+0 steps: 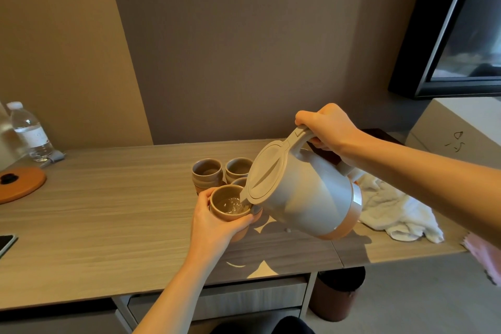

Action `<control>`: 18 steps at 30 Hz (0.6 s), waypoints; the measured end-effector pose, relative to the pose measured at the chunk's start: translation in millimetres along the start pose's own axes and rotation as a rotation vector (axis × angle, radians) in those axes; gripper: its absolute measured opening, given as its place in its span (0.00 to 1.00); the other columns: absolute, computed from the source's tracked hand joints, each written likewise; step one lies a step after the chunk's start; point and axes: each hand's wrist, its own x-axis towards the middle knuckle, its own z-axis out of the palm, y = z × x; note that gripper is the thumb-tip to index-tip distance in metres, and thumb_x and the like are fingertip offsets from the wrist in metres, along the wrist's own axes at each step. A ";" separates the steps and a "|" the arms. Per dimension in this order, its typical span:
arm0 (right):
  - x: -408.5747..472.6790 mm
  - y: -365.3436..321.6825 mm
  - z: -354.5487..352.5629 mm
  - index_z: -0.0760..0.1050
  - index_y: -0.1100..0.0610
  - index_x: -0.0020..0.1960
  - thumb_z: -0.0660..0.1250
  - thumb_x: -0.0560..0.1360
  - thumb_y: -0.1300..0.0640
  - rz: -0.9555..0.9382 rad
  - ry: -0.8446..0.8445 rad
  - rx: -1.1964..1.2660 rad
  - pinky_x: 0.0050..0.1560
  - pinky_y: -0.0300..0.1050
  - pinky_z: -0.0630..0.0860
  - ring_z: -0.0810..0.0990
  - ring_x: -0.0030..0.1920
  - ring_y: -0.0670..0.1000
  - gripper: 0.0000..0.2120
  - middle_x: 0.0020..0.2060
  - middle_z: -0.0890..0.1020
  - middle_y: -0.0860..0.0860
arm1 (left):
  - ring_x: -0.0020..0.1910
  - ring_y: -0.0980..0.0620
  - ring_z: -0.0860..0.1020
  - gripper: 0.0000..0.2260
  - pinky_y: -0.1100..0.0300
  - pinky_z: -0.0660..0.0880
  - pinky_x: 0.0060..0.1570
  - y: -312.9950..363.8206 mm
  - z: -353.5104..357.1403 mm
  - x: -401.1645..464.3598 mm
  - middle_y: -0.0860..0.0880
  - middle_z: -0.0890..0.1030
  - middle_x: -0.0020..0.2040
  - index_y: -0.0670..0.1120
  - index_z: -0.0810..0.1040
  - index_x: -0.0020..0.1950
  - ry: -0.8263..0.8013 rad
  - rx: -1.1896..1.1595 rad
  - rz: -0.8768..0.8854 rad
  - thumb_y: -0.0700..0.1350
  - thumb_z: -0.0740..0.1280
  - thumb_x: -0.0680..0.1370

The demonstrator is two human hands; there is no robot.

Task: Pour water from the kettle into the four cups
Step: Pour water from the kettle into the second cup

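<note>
My right hand (332, 130) grips the handle of a grey kettle (303, 192), which is tilted to the left with its spout over a brown cup (225, 211). Water runs into that cup and ripples inside it. My left hand (214, 222) is wrapped around this cup and holds it just above the wooden desk (108, 211). Behind it stand two more cups, one at the back left (207, 173) and one at the back right (238, 169). A further cup (240, 182) is mostly hidden by the kettle's lid.
A white towel (398, 211) lies crumpled on the desk to the right of the kettle. At far left are an orange kettle base (21, 184), a water bottle (29, 133) and a phone (6, 243). A brown bin (336, 295) stands under the desk.
</note>
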 end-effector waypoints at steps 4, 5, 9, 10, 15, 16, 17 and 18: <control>-0.6 -0.4 0.6 0.71 0.61 0.26 0.63 0.72 0.52 0.008 -0.005 0.004 0.37 0.47 0.71 0.70 0.29 0.51 0.19 0.26 0.72 0.56 | 0.54 0.59 0.76 0.42 0.63 0.75 0.46 0.1 -1.1 -2.0 0.60 0.78 0.54 0.57 0.70 0.59 -0.009 -0.019 -0.010 0.63 0.79 0.48; -0.5 -0.3 0.9 0.70 0.60 0.26 0.64 0.72 0.52 0.013 -0.005 0.006 0.36 0.46 0.70 0.70 0.29 0.50 0.19 0.25 0.71 0.55 | 0.54 0.59 0.76 0.42 0.63 0.75 0.46 0.3 -1.3 -2.5 0.60 0.78 0.54 0.57 0.70 0.59 -0.009 -0.018 -0.011 0.63 0.79 0.48; 0.0 -0.1 1.9 0.69 0.59 0.24 0.64 0.71 0.52 0.035 -0.012 0.024 0.32 0.42 0.68 0.68 0.25 0.48 0.19 0.22 0.70 0.53 | 0.54 0.59 0.76 0.42 0.62 0.76 0.48 0.7 -2.4 -3.3 0.60 0.77 0.54 0.57 0.70 0.60 -0.005 -0.025 -0.017 0.62 0.79 0.49; 0.1 -0.1 2.1 0.69 0.59 0.24 0.64 0.71 0.53 0.037 -0.013 0.028 0.32 0.42 0.68 0.68 0.25 0.48 0.19 0.22 0.70 0.53 | 0.54 0.59 0.76 0.42 0.61 0.76 0.48 0.8 -2.6 -3.3 0.59 0.78 0.54 0.57 0.70 0.59 -0.006 -0.030 -0.017 0.62 0.79 0.49; -0.1 1.3 3.6 0.69 0.57 0.22 0.64 0.71 0.53 0.051 -0.002 0.068 0.31 0.42 0.67 0.69 0.25 0.49 0.20 0.22 0.71 0.52 | 0.55 0.59 0.76 0.40 0.62 0.75 0.48 0.0 -2.2 -3.0 0.59 0.78 0.55 0.57 0.69 0.60 -0.006 -0.046 -0.021 0.59 0.80 0.50; 0.0 2.0 4.0 0.68 0.55 0.20 0.64 0.71 0.53 0.058 -0.001 0.081 0.30 0.41 0.66 0.68 0.24 0.48 0.21 0.20 0.70 0.50 | 0.55 0.59 0.76 0.40 0.62 0.75 0.48 -0.4 -2.1 -2.9 0.60 0.77 0.54 0.57 0.69 0.59 -0.006 -0.047 -0.022 0.60 0.80 0.50; 0.0 2.6 4.2 0.67 0.53 0.18 0.65 0.70 0.53 0.067 0.001 0.092 0.29 0.41 0.66 0.68 0.23 0.47 0.22 0.18 0.70 0.49 | 0.54 0.59 0.76 0.41 0.61 0.76 0.48 -0.8 -2.3 -2.9 0.60 0.77 0.54 0.57 0.69 0.59 -0.004 -0.047 -0.024 0.60 0.80 0.50; 0.1 3.3 4.3 0.67 0.53 0.18 0.65 0.70 0.53 0.075 0.003 0.099 0.29 0.41 0.65 0.68 0.23 0.47 0.23 0.17 0.69 0.48 | 0.54 0.59 0.76 0.41 0.61 0.76 0.48 -1.3 -2.5 -2.7 0.60 0.77 0.54 0.57 0.69 0.59 -0.001 -0.048 -0.027 0.61 0.79 0.49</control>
